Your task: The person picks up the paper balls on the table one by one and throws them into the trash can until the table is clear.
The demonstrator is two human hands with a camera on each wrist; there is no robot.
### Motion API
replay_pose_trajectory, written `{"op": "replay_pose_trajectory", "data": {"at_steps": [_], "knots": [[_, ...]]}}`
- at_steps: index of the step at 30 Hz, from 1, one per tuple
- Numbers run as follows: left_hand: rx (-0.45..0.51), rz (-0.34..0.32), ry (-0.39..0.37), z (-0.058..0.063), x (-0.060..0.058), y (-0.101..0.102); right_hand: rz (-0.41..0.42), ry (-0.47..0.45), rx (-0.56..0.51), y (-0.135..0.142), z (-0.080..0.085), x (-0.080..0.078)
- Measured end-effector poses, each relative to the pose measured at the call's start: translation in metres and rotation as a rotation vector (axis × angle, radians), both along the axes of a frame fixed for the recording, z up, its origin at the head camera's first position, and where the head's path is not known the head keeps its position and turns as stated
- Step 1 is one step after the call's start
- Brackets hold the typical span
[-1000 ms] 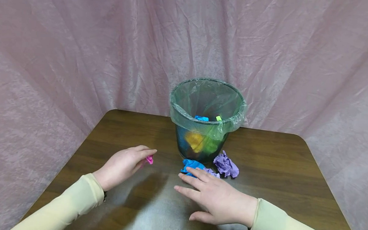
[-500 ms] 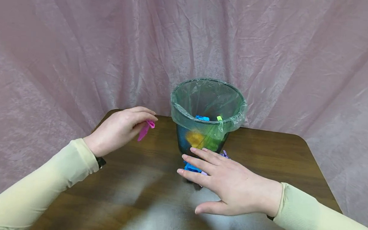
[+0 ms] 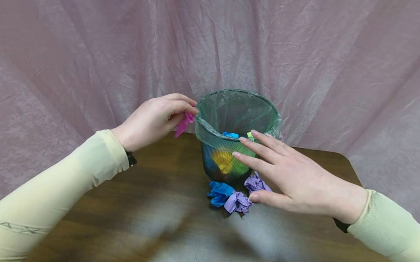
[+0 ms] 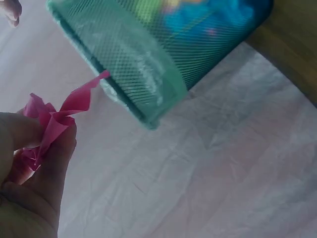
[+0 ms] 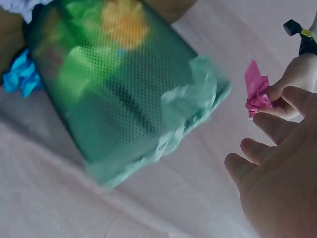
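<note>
My left hand (image 3: 158, 119) pinches a crumpled piece of pink paper (image 3: 184, 124) between thumb and fingers, at the left rim of a mesh wastebasket (image 3: 205, 158). In the left wrist view the pink paper (image 4: 54, 121) sticks out past the fingertips toward the rim. A thin green bag (image 3: 216, 141) lines the basket and folds over its edge. My right hand (image 3: 298, 174), fingers spread and holding nothing, hovers in front of the basket's right side. Crumpled blue, yellow (image 3: 223, 161) and green papers show inside through the mesh.
On the wooden table (image 3: 141, 194), a crumpled blue paper (image 3: 219, 193) and two purple ones, the nearer purple paper (image 3: 238, 203) and the farther purple paper (image 3: 255, 182), lie before the basket. A pink curtain (image 3: 164, 48) hangs behind the table.
My left hand has risen from low over the table to the basket's rim, carrying the pink paper. My right hand has moved up and right, uncovering the blue and purple papers.
</note>
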State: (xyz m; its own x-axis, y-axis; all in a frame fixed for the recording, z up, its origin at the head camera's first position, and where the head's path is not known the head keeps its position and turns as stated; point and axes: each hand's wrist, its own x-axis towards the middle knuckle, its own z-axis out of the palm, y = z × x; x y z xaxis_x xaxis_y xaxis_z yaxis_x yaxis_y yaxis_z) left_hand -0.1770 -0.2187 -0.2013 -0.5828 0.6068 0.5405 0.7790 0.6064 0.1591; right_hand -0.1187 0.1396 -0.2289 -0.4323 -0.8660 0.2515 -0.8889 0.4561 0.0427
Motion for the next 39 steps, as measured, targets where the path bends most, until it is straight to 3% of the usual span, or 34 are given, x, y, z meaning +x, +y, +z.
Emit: {"op": "replay_pose_trajectory", "data": {"at_steps": [9, 20, 31, 39], "knots": [[-0.023, 0.008, -0.041, 0.024, -0.036, 0.038, -0.126, -0.051, -0.006, 0.012, 0.013, -0.018], [-0.145, 0.054, -0.144, 0.018, -0.07, 0.074, -0.19, -0.112, -0.035, 0.019, 0.017, -0.028], [-0.342, 0.11, -0.187, 0.001, -0.078, 0.082, -0.189, -0.123, -0.021, 0.018, 0.009, -0.023], [-0.38, 0.111, -0.171, -0.003, -0.081, 0.081, -0.171, -0.136, -0.022, 0.017, 0.005, -0.021]]}}
